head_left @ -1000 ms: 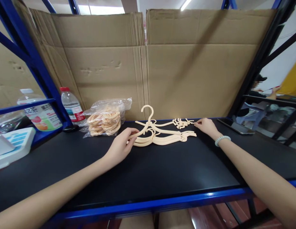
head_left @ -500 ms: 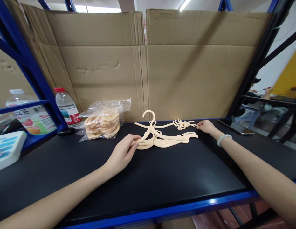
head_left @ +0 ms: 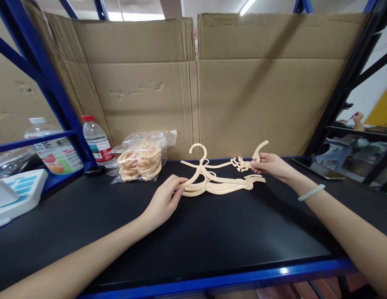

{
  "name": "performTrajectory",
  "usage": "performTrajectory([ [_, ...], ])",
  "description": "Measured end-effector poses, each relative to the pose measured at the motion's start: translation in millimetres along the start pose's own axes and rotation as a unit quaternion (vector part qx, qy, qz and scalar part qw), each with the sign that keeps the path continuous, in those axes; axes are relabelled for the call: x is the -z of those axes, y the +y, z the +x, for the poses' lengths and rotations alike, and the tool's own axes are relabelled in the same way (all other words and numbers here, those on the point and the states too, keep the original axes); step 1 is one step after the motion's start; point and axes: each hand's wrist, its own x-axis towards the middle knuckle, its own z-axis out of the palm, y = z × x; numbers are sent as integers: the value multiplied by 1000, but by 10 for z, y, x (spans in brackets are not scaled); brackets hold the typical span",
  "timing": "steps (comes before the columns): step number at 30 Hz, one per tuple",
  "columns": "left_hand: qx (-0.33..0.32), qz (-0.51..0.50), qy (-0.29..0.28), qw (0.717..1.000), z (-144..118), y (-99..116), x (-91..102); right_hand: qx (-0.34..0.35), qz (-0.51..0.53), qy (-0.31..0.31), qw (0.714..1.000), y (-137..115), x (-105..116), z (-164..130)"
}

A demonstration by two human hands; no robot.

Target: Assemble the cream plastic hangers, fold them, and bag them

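The right hand [head_left: 268, 164] had lifted since half a second before: then it lay flat at the right-hand ends of the cream plastic clothes hangers [head_left: 218, 182], and now its fingers were pinched shut on a curved cream plastic hook piece [head_left: 260, 149], raised clear of the black shelf top [head_left: 212, 232] and pointing up and to the right. Judged from this, one part had been picked off the heap and a separate handling of it was under way.

The left hand [head_left: 166, 199] had hardly shifted. Its fingertips were closed lightly on the left arm of the topmost hanger, pressing it to the pile; the grip looked like a steadying hold, not a lift.

The hangers lay stacked in the middle of the shelf top, hooks toward the brown corrugated cardboard sheets [head_left: 193, 83] at the back, between the two hands.

To the left of the stack stood a clear plastic bag of cream rings [head_left: 140, 158], apart from the hangers. Further left, a clear water bottle with a red cap [head_left: 95, 139]. A dark flat phone [head_left: 321, 168] lay to the right, near the right forearm, untouched.
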Motion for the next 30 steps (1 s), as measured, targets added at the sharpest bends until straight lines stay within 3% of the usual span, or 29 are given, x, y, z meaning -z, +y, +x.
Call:
performTrajectory([
  [3,15,-13,0,1000,-8,-30,-4,-16,142,-122,982,-154,-195,-110],
  [12,34,-17,1,999,-15,-40,-16,-58,235,-254,936,-239,-264,-229],
  [30,21,-8,10,1000,-6,-14,-19,-83,241,-286,924,-279,-308,-265],
])
